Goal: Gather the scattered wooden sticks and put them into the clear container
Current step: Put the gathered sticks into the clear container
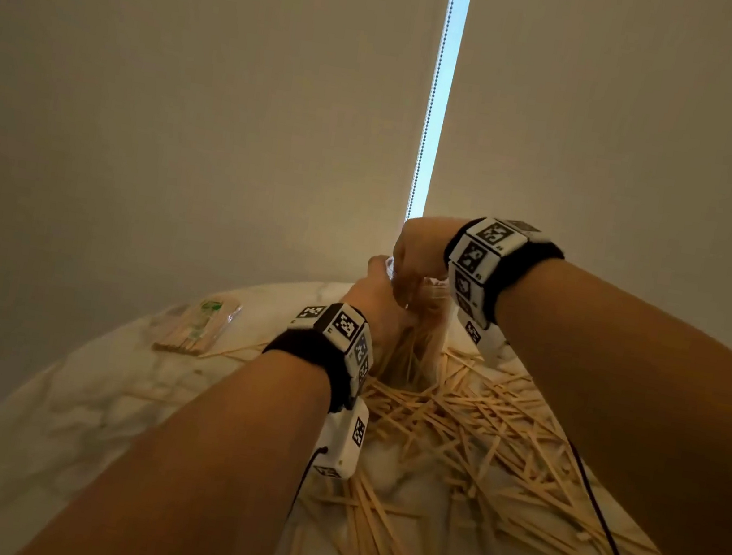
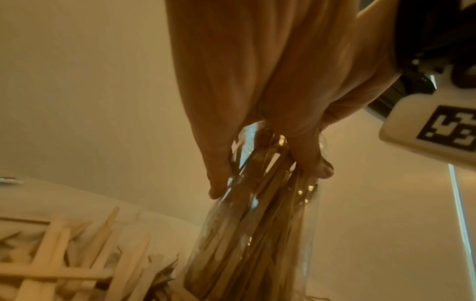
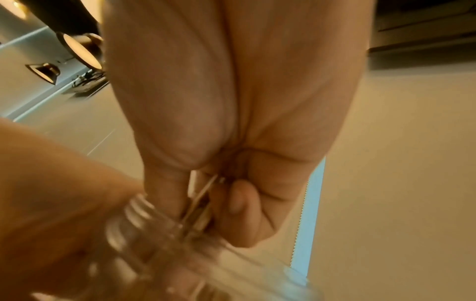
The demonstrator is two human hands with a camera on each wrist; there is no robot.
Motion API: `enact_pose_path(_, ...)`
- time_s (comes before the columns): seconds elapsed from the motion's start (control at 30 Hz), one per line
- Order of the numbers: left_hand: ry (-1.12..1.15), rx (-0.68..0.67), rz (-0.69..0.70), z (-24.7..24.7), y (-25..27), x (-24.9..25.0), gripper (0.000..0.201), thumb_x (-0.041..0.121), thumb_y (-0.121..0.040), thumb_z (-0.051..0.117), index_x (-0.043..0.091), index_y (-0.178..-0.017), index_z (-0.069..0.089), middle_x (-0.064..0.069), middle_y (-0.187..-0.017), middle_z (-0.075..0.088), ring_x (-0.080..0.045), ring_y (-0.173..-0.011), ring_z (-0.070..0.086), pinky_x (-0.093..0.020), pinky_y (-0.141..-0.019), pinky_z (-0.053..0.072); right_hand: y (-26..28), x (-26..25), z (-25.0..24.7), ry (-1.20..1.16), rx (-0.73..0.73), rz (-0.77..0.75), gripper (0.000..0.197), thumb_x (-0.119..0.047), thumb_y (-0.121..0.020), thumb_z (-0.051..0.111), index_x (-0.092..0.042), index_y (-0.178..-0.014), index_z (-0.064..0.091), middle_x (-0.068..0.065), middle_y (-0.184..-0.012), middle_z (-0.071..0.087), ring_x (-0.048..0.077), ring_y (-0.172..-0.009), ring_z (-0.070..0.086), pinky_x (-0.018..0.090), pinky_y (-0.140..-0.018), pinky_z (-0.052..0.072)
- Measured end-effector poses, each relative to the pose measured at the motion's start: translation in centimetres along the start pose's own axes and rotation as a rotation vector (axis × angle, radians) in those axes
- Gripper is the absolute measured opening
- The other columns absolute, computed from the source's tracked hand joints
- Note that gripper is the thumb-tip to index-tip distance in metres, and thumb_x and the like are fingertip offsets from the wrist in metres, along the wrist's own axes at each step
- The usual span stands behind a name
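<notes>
A clear container (image 1: 421, 346) with a threaded mouth (image 3: 139, 207) stands upright at the far side of the table, packed with wooden sticks (image 2: 257, 234). My left hand (image 1: 383, 294) grips its upper part, thumb on one side and fingers on the other (image 2: 268, 177). My right hand (image 1: 419, 256) is right above the mouth, pinching a few sticks (image 3: 203, 195) whose lower ends are inside the neck. Many loose wooden sticks (image 1: 474, 433) lie scattered across the table in front of and beside the container.
The round marble table (image 1: 78, 401) also holds an opened packet of sticks (image 1: 195, 324) at the far left. A black cable (image 1: 602, 522) runs from my right wrist over the pile. Window blinds and a bead cord (image 1: 431, 98) hang behind.
</notes>
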State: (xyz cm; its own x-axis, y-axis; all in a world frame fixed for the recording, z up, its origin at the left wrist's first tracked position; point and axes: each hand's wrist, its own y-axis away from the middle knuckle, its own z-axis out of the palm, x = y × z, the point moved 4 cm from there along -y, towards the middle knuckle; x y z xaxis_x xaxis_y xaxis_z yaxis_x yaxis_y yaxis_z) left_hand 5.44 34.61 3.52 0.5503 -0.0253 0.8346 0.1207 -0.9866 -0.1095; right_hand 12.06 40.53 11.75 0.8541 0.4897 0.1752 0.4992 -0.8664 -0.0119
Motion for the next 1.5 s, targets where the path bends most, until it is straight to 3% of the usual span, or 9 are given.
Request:
enact_pose_path(0.27, -0.065, -0.003, 0.005, 0.0, -0.2, -0.7, 0.089, 0.015, -0.087, 0.069, 0.021, -0.153, 0.01, -0.011, -0.129, 0.058, -0.02, -0.095, 0.053, -0.031, -0.079, 0.044, -0.4, 0.4, 1.6, -0.083, -0.044, 0.026, 0.035, -0.032, -0.095, 0.061, -0.013, -0.123, 0.068, 0.006, -0.125, 0.066, 0.023, -0.115, 0.06, 0.033, -0.099, 0.047)
enact_pose_path(0.57, -0.027, 0.003, -0.004, 0.0, -0.3, -1.0, 0.089, 0.018, -0.086, 0.071, 0.019, -0.153, 0.012, -0.012, -0.129, 0.057, -0.024, -0.101, 0.058, -0.032, -0.083, 0.047, -0.1, 1.1, 1.4, -0.223, 0.083, 0.022, 0.022, -0.021, -0.092, 0.064, -0.019, -0.111, 0.074, -0.001, -0.115, 0.067, 0.017, -0.105, 0.059, 0.027, -0.083, 0.046)
enact_pose_path(0.73, -0.061, 0.016, -0.014, 0.1, -0.2, -0.9, 0.088, 0.012, -0.086, 0.069, 0.019, -0.153, 0.012, -0.011, -0.126, 0.058, -0.029, -0.106, 0.06, -0.033, -0.082, 0.047, 0.5, 1.0, 2.1, -0.22, 0.148, -0.01, 0.03, -0.037, -0.099, 0.055, -0.017, -0.107, 0.075, 0.001, -0.106, 0.071, 0.017, -0.095, 0.06, 0.027, -0.082, 0.045)
enact_pose_path(0.93, -0.147, -0.046, -0.088, 0.3, 2.4, -1.2, 0.117, 0.029, -0.079, 0.081, 0.017, -0.157, -0.005, -0.015, -0.149, 0.043, -0.032, -0.132, 0.049, -0.038, -0.105, 0.042, 4.4, 2.3, 0.6, -0.477, 0.393, -0.025, 0.024, -0.03, -0.095, 0.061, -0.01, -0.094, 0.074, -0.001, -0.091, 0.07, 0.015, -0.083, 0.062, 0.022, -0.065, 0.041)
enact_pose_path(1.07, -0.355, -0.076, -0.146, 0.2, 6.1, -2.0, 0.101, 0.055, -0.072, 0.079, 0.011, -0.149, 0.031, -0.009, -0.145, 0.049, -0.027, -0.129, 0.05, -0.037, -0.105, 0.043, 9.2, 3.8, 1.2, -0.584, 0.499, 0.005, 0.025, -0.032, -0.096, 0.06, -0.013, -0.084, 0.071, -0.003, -0.079, 0.066, 0.012, -0.074, 0.059, 0.021, -0.058, 0.038)
enact_pose_path(1.23, -0.477, -0.062, -0.222, -1.6, 10.8, -2.8, 0.098, 0.069, -0.074, 0.069, 0.008, -0.143, 0.035, -0.009, -0.137, 0.054, -0.026, -0.12, 0.055, -0.037, -0.095, 0.048, 15.3, 5.0, 5.8, -0.479, 0.082, 0.104, 0.038, -0.048, -0.096, 0.058, -0.014, -0.084, 0.07, 0.002, -0.079, 0.07, 0.017, -0.076, 0.064, 0.027, -0.07, 0.048)
enact_pose_path(1.37, -0.863, -0.174, -0.262, -2.0, 16.0, -3.0, 0.112, 0.082, -0.072, 0.056, 0.002, -0.147, 0.031, -0.011, -0.132, 0.058, -0.026, -0.114, 0.059, -0.036, -0.09, 0.05, 19.8, 6.2, 10.2, -0.144, -0.32, 0.188, 0.094, -0.089, -0.073, 0.044, -0.005, -0.107, 0.07, 0.006, -0.106, 0.072, 0.022, -0.096, 0.066, 0.035, -0.089, 0.05)
enact_pose_path(1.43, -1.042, -0.287, -0.233, -1.6, 18.2, -2.9, 0.088, 0.082, -0.078, 0.048, 0.002, -0.112, 0.061, -0.007, -0.1, 0.064, -0.021, -0.09, 0.06, -0.032, -0.076, 0.048, 21.9, 7.3, 11.5, -0.035, -0.389, 0.242, 0.109, -0.097, -0.063, 0.041, -0.007, -0.12, 0.065, 0.003, -0.123, 0.067, 0.024, -0.111, 0.061, 0.035, -0.099, 0.047)
enact_pose_path(1.5, -1.131, -0.408, -0.265, -0.9, 19.9, -3.3, 0.075, 0.079, -0.083, 0.044, 0.007, -0.084, 0.061, -0.004, -0.079, 0.055, -0.019, -0.076, 0.054, -0.031, -0.072, 0.044, 23.4, 8.0, 12.5, 0.015, -0.448, 0.29, 0.115, -0.098, -0.06, 0.042, -0.01, -0.133, 0.058, 0.005, -0.135, 0.061, 0.025, -0.123, 0.056, 0.036, -0.104, 0.042)
